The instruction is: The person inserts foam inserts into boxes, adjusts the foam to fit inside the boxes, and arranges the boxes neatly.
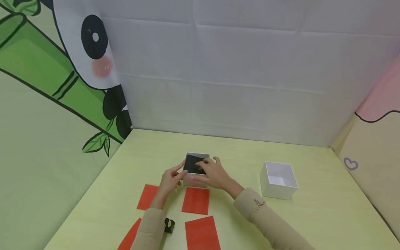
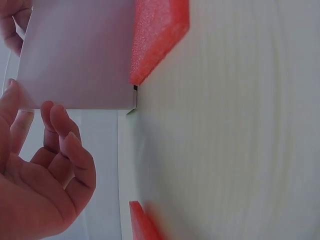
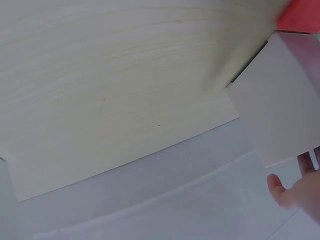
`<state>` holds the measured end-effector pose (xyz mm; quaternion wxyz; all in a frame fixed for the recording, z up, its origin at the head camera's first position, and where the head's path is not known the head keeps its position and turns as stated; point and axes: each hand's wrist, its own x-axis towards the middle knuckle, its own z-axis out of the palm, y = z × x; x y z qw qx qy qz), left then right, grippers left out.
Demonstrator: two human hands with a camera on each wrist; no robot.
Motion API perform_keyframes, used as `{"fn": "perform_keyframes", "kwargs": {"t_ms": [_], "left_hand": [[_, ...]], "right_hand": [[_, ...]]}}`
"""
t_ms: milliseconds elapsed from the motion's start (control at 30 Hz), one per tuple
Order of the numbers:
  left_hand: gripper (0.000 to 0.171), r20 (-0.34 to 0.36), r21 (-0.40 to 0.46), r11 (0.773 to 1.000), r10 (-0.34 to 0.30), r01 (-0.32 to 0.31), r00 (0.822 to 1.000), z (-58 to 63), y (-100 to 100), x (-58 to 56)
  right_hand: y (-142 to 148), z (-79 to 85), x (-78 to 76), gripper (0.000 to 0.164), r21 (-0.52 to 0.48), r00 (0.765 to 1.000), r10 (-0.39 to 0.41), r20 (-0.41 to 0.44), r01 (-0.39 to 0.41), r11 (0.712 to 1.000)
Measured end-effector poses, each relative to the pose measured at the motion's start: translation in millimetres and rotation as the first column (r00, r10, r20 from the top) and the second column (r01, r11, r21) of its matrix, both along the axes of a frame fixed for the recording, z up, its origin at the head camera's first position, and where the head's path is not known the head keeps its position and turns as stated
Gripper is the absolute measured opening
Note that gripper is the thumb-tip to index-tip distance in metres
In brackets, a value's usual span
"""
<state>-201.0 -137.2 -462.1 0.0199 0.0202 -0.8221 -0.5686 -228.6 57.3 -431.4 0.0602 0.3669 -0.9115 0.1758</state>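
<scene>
The black sheet was already in the mouth of the white box, the left hand loosely touching its side, the right hand spread over its top, neither seeming to grip, with red sheets in front of it maybe left to do.

The white box looks smooth and matt, card or plastic, which of the two unclear. Inside it, the black piece has a flat, dull face. The red piece just in front of the box is grainy and foam-like. Under the box, the worktop shows faint wood grain with a smooth, matt finish. Behind the box hangs creased matt cloth; the sleeves in front of it are matt fabric.
</scene>
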Motion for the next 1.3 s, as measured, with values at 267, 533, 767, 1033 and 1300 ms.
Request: {"fn": "perform_keyframes", "kwargs": {"t_ms": [267, 533, 767, 1033, 1300], "left_hand": [[0.047, -0.006, 0.032, 0.999, 0.006, -0.006, 1.000, 1.0, 10, -5.0], [0.046, -0.011, 0.035, 0.999, -0.006, 0.007, 1.000, 0.0, 11, -5.8], [0.046, -0.024, 0.038, 0.999, -0.002, 0.003, 1.000, -0.6, 12, -6.0], [0.045, -0.018, 0.035, 0.999, -0.002, 0.003, 1.000, 0.4, 12, -4.6], [0.046, -0.022, 0.034, 0.999, 0.004, -0.004, 1.000, 0.9, 13, -3.3]], "right_hand": [[6, 9.2, -9.9, 0.061, 0.075, 0.999, 0.035, -0.012, -0.034, 0.997], [-3, 9.9, -20.6, 0.063, 0.264, 0.991, 0.123, -0.055, -0.104, 0.959], [-7, 9.7, -25.0, 0.063, 0.267, 0.994, 0.111, 0.005, -0.108, 0.958], [-10, 8.5, -27.1, 0.070, 0.334, 0.994, 0.111, 0.006, -0.107, 0.937], [-7, 6.4, -24.9, 0.066, 0.328, 0.993, 0.116, -0.034, -0.098, 0.939]]}}
